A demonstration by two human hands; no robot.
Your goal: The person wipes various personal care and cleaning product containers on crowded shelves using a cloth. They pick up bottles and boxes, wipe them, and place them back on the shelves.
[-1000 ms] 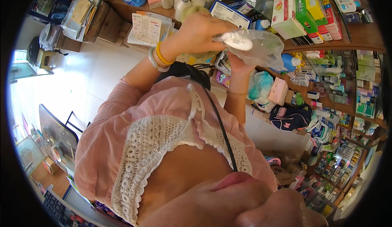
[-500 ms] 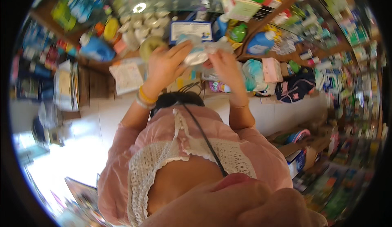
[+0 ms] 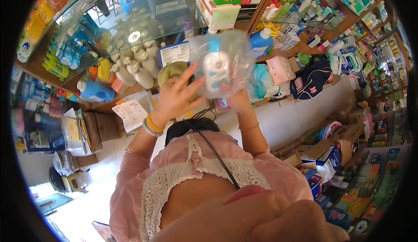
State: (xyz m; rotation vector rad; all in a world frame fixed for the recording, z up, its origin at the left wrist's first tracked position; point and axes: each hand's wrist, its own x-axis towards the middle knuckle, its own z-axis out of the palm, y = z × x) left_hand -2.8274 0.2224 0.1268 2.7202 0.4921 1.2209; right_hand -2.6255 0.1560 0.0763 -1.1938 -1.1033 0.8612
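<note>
A clear plastic bag (image 3: 243,52) hangs in front of me above the counter, slightly crumpled. Inside it stands a white bottle (image 3: 216,70) with a blue band near its top and coloured print on its front. My right hand (image 3: 238,102) grips the lower right part of the bag; the plastic partly covers its fingers. Beside the bag's left edge, my left hand (image 3: 175,97) has its fingers spread and holds nothing. Its fingertips overlap the bag's edge, and I cannot tell if they touch it. Behind them lies an olive-green round object (image 3: 171,72).
White bottles (image 3: 141,75) and a blue jug (image 3: 93,92) line the left counter. Behind the bag are a blue-and-white box (image 3: 175,52) and a glass shelf. Papers (image 3: 130,115), a pink pack (image 3: 280,70) and dark cloth (image 3: 311,78) flank me. Cardboard boxes (image 3: 350,139) stand right.
The bag, bunched between both hands before, now hangs spread out with the bottle plainly showing. My left hand has moved off it and opened its fingers. The view has shifted.
</note>
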